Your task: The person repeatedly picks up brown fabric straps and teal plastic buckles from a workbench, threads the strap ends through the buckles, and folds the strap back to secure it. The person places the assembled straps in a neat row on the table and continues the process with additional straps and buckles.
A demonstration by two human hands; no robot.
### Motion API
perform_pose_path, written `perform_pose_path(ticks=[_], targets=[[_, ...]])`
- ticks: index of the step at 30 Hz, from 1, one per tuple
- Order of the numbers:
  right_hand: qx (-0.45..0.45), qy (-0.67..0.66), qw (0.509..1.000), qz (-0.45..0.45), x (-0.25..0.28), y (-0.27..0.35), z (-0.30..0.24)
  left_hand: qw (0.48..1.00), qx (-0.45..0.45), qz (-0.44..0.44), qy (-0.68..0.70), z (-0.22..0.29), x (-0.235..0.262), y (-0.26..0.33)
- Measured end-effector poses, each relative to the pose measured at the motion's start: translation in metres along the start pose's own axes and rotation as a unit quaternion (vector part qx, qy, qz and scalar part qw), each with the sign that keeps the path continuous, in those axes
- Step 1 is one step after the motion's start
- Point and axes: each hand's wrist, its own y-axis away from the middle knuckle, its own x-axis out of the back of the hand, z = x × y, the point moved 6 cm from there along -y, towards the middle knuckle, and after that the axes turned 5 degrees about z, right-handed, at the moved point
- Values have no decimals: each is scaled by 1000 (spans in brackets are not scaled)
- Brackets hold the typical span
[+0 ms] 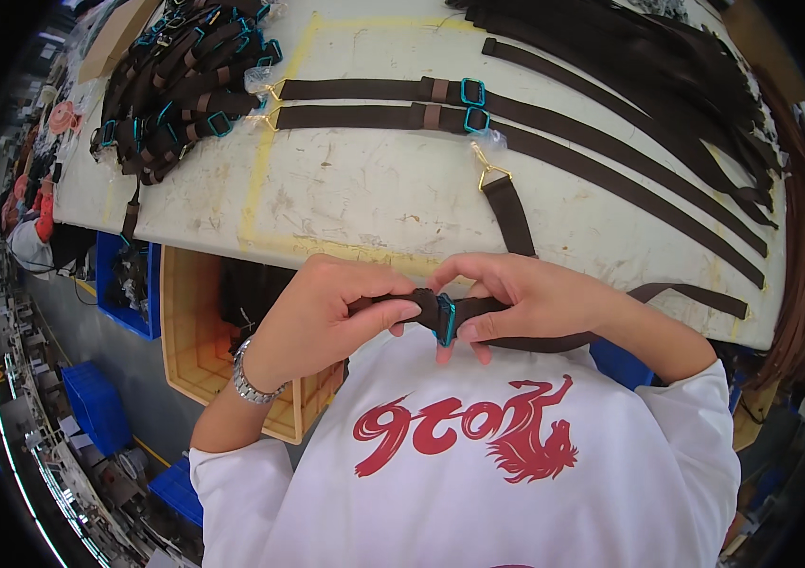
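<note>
Just off the table's front edge, my two hands hold a dark brown webbing strap with a teal slide buckle on it. My left hand pinches the strap to the left of the buckle, its thumb lying on top. Close to the buckle's right side, my right hand grips the strap between thumb and fingers. Part of the strap is hidden by my fingers. One tail of it runs right onto the table. A brown strap end with a gold triangular hook lies on the table beyond my hands.
Two finished-looking straps with teal buckles lie side by side on the white table. A heap of buckled straps fills the far left; plain straps pile at far right. A yellow crate and blue bins stand below, left.
</note>
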Motion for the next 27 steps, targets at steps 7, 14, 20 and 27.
perform_pose_path(ticks=[7, 14, 20, 27], targets=[[-32, 4, 999, 34, -6, 3, 14, 998, 51, -20, 38, -16, -12, 14], [-18, -21, 997, 77, -15, 11, 22, 988, 121, 32, 86, -19, -30, 25], [-43, -15, 994, 97, -24, 20, 33, 970, 199, 10, 138, -27, -48, 38], [12, 19, 993, 116, -26, 20, 38, 993, 74, 5, 88, -18, -54, 43]])
